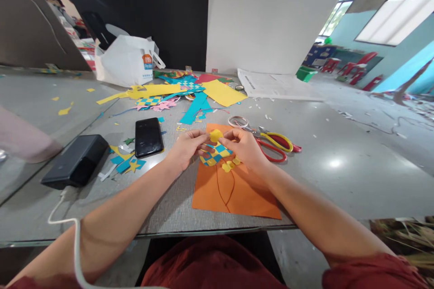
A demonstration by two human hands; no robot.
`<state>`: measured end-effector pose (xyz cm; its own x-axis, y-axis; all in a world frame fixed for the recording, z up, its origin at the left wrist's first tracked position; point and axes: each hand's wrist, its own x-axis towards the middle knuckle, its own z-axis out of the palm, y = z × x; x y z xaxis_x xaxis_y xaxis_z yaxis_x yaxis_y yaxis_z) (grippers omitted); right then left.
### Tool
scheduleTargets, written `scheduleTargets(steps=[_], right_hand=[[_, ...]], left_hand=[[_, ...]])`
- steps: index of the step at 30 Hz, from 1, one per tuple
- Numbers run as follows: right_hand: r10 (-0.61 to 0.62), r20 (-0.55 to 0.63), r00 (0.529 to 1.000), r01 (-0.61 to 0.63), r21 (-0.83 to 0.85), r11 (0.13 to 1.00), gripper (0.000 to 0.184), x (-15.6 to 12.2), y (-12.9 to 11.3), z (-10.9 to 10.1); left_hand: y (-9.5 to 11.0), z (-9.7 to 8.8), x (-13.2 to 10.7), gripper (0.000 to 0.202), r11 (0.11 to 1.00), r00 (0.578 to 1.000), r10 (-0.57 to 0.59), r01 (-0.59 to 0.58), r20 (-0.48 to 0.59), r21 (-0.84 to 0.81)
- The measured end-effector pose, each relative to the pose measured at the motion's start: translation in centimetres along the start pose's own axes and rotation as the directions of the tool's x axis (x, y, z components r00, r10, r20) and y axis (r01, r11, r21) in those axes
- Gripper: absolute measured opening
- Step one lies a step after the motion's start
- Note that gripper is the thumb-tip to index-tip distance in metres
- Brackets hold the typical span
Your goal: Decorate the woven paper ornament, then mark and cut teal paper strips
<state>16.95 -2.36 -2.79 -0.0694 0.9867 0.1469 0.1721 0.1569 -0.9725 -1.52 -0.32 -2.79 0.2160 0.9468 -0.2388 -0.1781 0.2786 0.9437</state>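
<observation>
Left hand [185,150] and right hand [242,149] pinched a yellow paper scrap [215,135];
it looked light, soft, easily crushed; both grips pressed together at its edges.

The fingers [200,137] of both hands partly hide the small yellow paper piece [215,135] and the woven paper square [215,156]. At left, a blurred pink shape [23,137] is cut off by the edge; far left, a person [57,6] is too small to make out.

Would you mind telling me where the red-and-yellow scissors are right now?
In the head view, the red-and-yellow scissors lie on the grey table, right of the right hand, beside the orange paper sheet and a tape roll.
</observation>
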Motion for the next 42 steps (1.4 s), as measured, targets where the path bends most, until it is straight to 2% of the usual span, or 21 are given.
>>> scheduleTargets(steps=[16, 25, 29, 36, 42], right_hand=[[-0.070, -0.042, 0.997, 0.065, -0.113, 0.992, 0.033, 0.6, 0.9, 0.1], [-0.061, -0.080, 0.995, 0.057, -0.050, 0.997, 0.034, 0.6, 0.9, 0.2], [-0.041, -0.095, 0.995, 0.037, -0.041, 0.998, 0.028, 0.5, 0.8, 0.2], [0.040, -0.083, 0.996, -0.040, -0.002, 0.999, 0.027, 0.0, 0.5, 0.3], [0.008, -0.092, 0.996, -0.008, 0.002, 1.000, 0.025, 0.0, 0.5, 0.5]], left_hand=[[-0.2, -0.1, 0.0, 0.010, 0.998, 0.999, -0.001, 0.004, 0.043, -0.058], [0.0, 0.1, -0.1, 0.011, 0.998, 0.997, 0.010, -0.005, 0.073, -0.067], [0.1, 0.1, -0.2, 0.011, 0.999, 0.997, 0.004, 0.000, 0.083, -0.050], [0.0, 0.0, -0.2, 0.009, 0.997, 0.995, 0.015, -0.008, 0.095, -0.075], [-0.3, -0.1, 0.0, 0.006, 0.995, 0.994, 0.022, -0.012, 0.103, -0.104]])
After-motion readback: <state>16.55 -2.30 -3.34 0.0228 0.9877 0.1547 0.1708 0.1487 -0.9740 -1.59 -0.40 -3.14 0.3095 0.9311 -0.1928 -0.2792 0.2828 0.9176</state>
